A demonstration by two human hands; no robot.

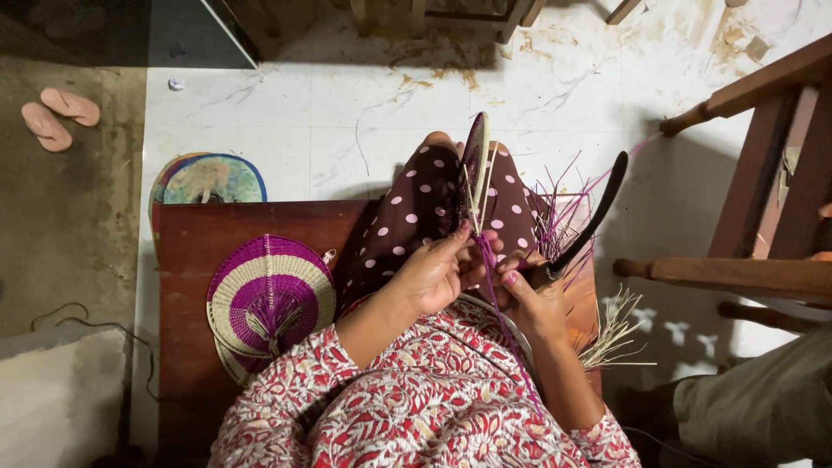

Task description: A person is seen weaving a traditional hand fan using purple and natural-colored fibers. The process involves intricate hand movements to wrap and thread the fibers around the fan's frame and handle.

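Note:
A half-woven purple and straw fan (476, 165) stands on edge over my lap, seen from its thin side. My left hand (438, 273) pinches its base, fingers closed on the weave. My right hand (536, 299) holds a purple strand (496, 299) that runs down across my lap, together with a black curved tool (592, 217) that sticks up to the right. Loose purple strips (559, 217) fan out behind my right hand.
A finished purple and cream woven fan (270, 299) lies on the wooden bench (186, 286) to my left. More fans (208, 179) lie on the white floor. Pale straw strips (614, 334) lie at right. A wooden chair (763, 173) stands right; another person's leg (763, 403) is lower right. Sandals (59, 117) lie far left.

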